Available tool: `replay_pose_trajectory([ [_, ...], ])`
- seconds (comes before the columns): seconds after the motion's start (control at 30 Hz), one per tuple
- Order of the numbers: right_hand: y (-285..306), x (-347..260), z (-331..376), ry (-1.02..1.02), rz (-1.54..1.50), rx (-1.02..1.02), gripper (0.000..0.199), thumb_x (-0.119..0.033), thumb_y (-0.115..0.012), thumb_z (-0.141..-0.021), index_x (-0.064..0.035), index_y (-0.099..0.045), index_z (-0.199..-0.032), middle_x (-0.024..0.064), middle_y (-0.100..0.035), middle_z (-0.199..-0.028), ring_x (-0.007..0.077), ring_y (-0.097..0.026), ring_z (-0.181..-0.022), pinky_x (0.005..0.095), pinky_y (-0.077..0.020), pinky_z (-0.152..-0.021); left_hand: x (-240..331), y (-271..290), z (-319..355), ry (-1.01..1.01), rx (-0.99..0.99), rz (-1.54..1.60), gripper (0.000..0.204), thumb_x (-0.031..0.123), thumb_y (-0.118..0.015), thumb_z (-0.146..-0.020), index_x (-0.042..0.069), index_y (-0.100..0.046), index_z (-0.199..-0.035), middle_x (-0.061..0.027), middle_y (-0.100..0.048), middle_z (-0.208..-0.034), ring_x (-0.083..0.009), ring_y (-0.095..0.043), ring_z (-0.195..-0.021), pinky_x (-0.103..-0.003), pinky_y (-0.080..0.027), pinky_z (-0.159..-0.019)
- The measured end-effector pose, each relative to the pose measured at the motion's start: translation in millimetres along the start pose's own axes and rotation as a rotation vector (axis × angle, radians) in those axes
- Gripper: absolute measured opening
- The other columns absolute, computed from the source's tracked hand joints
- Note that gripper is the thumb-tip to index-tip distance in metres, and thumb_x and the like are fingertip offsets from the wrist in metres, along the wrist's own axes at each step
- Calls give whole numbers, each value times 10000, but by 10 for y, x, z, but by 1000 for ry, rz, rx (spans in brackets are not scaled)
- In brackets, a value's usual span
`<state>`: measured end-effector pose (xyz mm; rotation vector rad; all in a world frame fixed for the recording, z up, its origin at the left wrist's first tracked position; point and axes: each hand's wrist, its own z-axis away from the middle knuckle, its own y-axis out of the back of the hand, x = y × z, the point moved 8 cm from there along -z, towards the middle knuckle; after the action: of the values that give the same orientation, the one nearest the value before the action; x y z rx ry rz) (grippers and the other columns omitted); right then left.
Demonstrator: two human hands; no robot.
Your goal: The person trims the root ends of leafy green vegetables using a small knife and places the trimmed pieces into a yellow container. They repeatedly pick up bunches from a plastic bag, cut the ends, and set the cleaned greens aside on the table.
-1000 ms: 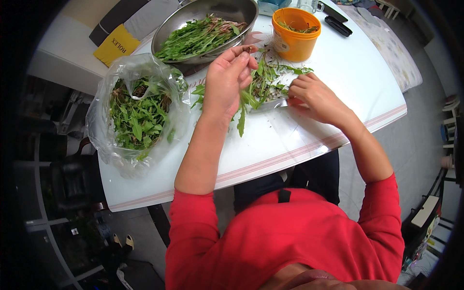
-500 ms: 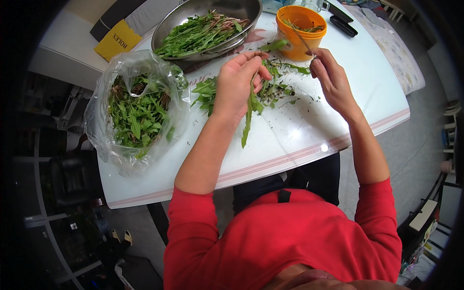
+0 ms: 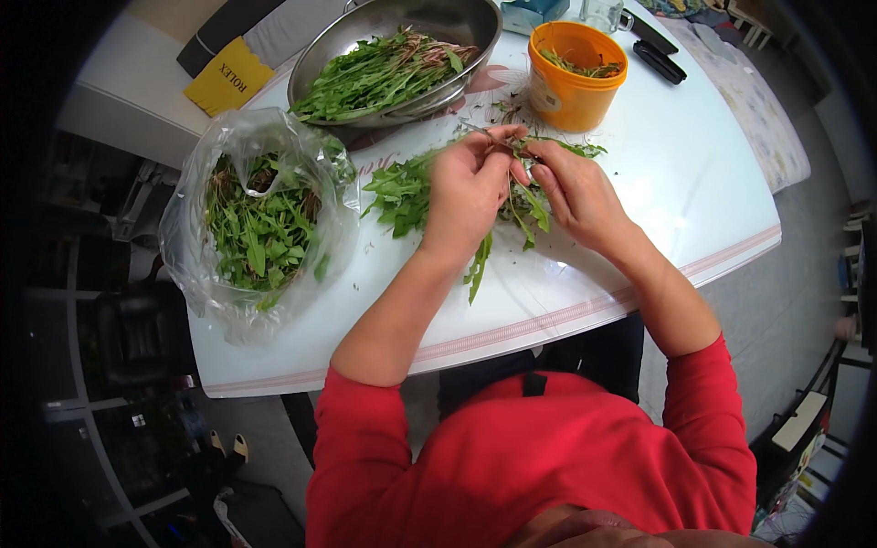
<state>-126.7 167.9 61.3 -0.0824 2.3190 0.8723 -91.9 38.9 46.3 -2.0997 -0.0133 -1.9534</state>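
Over the table, my left hand (image 3: 464, 194) is closed in a pinch around a leafy green (image 3: 479, 267), a dandelion-like plant whose jagged leaves hang below the fingers. My right hand (image 3: 582, 194) meets it, fingers closed on a small knife; the thin dark blade (image 3: 499, 140) lies across the plant's root end. The handle is hidden in my palm. Beneath and left of my hands spreads a heap of loose greens (image 3: 402, 199), with dark trimmings scattered behind it. An orange bucket (image 3: 568, 102) with root scraps inside stands just beyond my right hand.
A clear plastic bag (image 3: 187, 239) full of greens sits at the table's left. Behind it, a steel basin (image 3: 484, 27) holds greens laid side by side. A black case (image 3: 660, 62), a glass mug (image 3: 603, 14) and a blue box (image 3: 533, 13) are at the back. The white table's front edge (image 3: 512, 334) curves before me.
My right hand has come down and left from beside the bucket, bringing the knife to the plant in my left hand. The left hand has shifted slightly nearer and to the right.
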Motion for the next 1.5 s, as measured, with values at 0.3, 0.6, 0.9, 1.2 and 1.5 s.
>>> replay_pose_trajectory([
  [0.3,-8,117,71,-71,-29,10,187,-112,-555,-995,-18,-572,-1156,214,-633,-906,423,-629,-804,473,-499,-679,-115,-55,3,51,-36,76,272,35,-503,-1002,-52,-625,-1228,-35,-650,-771,-13,-418,-562,-182,-334,-494],
  [0.6,71,168,68,-79,-12,39,169,-96,-556,-991,-24,-571,-1143,205,-630,-896,424,-629,-807,461,-503,-677,-177,-46,2,119,-41,140,280,82,-532,-1017,-29,-634,-1254,-38,-647,-744,-47,-451,-576,-198,-366,-529],
  [0.9,3,110,95,-14,37,-1,192,-91,-575,-974,-27,-578,-1155,192,-643,-893,412,-636,-775,463,-507,-652,-141,-77,30,106,-52,120,297,73,-511,-1020,-36,-624,-1272,-36,-651,-757,-36,-445,-580,-191,-365,-517],
  [1.2,42,150,88,-71,-16,23,186,-106,-561,-990,-9,-595,-1145,208,-646,-933,425,-630,-812,464,-508,-684,-148,-67,26,104,-50,142,266,85,-508,-1023,-24,-647,-1222,-21,-643,-741,-18,-435,-561,-182,-351,-493],
  [1.5,74,237,106,-142,-139,42,204,-92,-508,-1023,11,-595,-1176,213,-652,-988,393,-648,-886,409,-516,-770,-144,-47,11,113,-48,123,272,90,-518,-1019,-34,-635,-1230,-42,-662,-757,-43,-471,-577,-190,-384,-531],
])
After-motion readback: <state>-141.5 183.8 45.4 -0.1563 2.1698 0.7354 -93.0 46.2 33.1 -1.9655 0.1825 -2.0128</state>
